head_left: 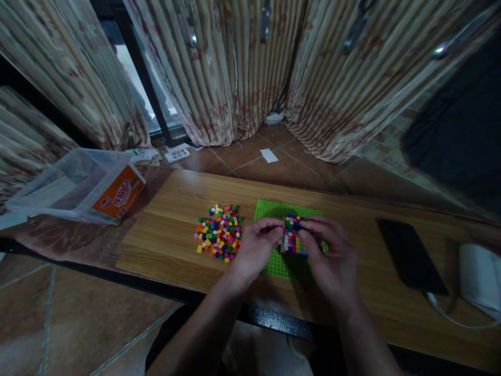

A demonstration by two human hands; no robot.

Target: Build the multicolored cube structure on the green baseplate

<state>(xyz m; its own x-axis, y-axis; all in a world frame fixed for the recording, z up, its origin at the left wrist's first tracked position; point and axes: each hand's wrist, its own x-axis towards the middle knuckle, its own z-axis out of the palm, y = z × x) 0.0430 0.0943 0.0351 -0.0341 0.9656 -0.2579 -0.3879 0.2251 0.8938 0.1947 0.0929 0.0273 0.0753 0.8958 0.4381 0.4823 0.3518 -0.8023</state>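
A block of small multicoloured toy bricks (291,240) is held between my two hands, over a green studded baseplate (279,266). My left hand (256,245) grips its left side with thumb and index finger. On the right side, the fingers and thumb of my right hand (331,248) are closed on the same block. My fingers hide parts of its edges, and I cannot tell whether it touches the baseplate. To the left of my left hand lies a loose pile of small coloured bricks (219,232) on the wooden board.
A clear plastic bin (74,183) with an orange label stands at the far left. On the right of the wooden board (164,245) lie a black phone (410,256) with a white cable and a white object (479,277). Curtains (250,68) hang behind; papers lie on the tiled floor.
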